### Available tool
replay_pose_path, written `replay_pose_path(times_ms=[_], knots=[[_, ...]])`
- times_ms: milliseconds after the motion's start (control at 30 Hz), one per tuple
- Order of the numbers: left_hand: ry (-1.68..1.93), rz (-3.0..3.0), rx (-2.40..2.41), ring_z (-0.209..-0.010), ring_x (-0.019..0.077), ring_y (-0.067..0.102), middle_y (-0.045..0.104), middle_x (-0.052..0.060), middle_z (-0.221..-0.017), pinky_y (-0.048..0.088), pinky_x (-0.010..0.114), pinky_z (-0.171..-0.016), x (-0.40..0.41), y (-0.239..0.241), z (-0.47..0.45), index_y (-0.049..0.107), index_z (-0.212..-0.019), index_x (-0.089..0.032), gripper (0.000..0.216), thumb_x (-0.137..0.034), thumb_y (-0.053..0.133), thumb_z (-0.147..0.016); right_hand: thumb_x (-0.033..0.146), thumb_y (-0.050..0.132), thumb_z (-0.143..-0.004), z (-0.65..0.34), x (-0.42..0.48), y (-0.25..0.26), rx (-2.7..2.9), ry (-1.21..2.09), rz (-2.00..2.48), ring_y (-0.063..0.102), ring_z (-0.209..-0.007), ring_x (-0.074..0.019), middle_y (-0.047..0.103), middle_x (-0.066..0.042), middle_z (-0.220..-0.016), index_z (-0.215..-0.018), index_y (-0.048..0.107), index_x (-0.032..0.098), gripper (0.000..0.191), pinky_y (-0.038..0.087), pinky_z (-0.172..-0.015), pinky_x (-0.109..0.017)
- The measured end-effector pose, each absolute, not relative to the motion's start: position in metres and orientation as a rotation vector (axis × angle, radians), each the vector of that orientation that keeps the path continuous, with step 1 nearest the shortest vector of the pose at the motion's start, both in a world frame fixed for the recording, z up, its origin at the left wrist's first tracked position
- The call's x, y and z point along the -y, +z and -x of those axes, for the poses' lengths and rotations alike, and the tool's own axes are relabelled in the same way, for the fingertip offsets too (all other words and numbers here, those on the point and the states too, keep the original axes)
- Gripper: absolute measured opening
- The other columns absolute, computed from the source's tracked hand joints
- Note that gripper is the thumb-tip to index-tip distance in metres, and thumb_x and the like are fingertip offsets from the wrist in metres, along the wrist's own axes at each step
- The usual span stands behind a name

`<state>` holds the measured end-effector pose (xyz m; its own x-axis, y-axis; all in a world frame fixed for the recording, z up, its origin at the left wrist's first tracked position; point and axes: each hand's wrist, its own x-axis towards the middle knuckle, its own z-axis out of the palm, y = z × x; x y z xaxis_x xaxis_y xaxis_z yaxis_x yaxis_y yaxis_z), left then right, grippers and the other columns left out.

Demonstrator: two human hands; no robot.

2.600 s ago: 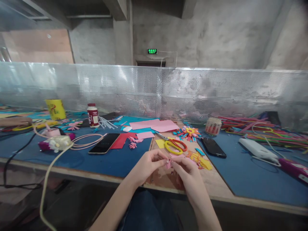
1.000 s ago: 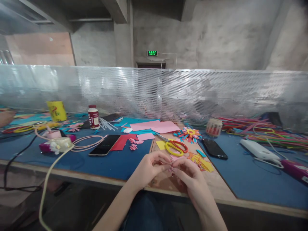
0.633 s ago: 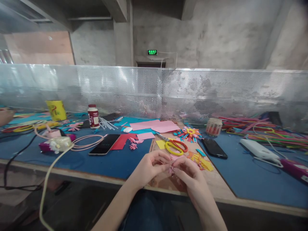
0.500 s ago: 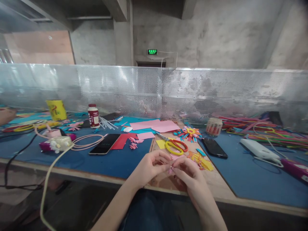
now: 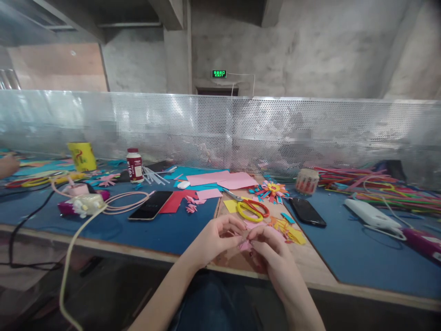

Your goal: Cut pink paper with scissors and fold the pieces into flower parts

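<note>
My left hand and my right hand meet above the near table edge, fingertips pinched together on a small pink paper piece. Most of that piece is hidden by my fingers. Just beyond my hands lie yellow-and-red scissors, yellow and orange paper scraps and a finished multicoloured paper flower.
Two dark phones lie on the blue mat. Pink paper sheets, a brown bottle, a yellow cup, pink cable, a white power bank and coloured sticks spread around. A perforated metal screen bounds the back. Another person's hand shows far left.
My hands stay in place, with the fingers working slightly on the pink paper piece. The view shifts a little. The other person's hand at far left has drawn back.
</note>
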<state>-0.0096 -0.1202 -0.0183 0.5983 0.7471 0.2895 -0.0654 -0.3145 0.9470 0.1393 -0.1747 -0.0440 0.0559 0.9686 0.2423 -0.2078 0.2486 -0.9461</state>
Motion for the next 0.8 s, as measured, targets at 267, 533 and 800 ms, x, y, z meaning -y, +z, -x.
replay_pose_path(times_ms=[267,533,800], knots=[[0.889,-1.688,-0.562,-0.077,0.0131,0.057,0.061,0.002,-0.082,0.043,0.023,-0.071,0.1197,-0.0182,0.0096,0.058,-0.088,-0.016,0.020,-0.025,0.065,-0.072,0.029,0.060,-0.075,-0.1390,0.1737,-0.0438,1.223,1.025,0.920,0.039,-0.042,-0.0032,0.057,0.002,-0.067,-0.076,0.049,0.017,0.016,0.027,-0.040,-0.015],[0.944,-1.687,-0.594,-0.082,0.0147,0.056,0.061,0.004,-0.090,0.041,0.025,-0.075,0.1200,-0.0172,0.0098,0.060,-0.086,-0.015,0.017,-0.026,0.063,-0.073,0.037,0.057,-0.077,-0.1372,0.1778,-0.0464,1.210,0.920,0.972,0.037,-0.035,-0.0044,0.044,0.007,-0.049,-0.079,0.052,0.018,0.020,0.029,-0.035,-0.016],[0.902,-1.643,-0.549,-0.081,0.0148,0.056,0.061,0.004,-0.090,0.042,0.024,-0.071,0.1175,-0.0221,0.0103,0.059,-0.090,-0.015,0.018,-0.021,0.061,-0.073,0.041,0.057,-0.076,-0.1372,0.1763,-0.0488,1.247,0.888,1.053,0.041,-0.030,-0.0064,0.051,0.004,-0.048,-0.086,0.057,0.017,0.026,0.032,-0.030,-0.017]])
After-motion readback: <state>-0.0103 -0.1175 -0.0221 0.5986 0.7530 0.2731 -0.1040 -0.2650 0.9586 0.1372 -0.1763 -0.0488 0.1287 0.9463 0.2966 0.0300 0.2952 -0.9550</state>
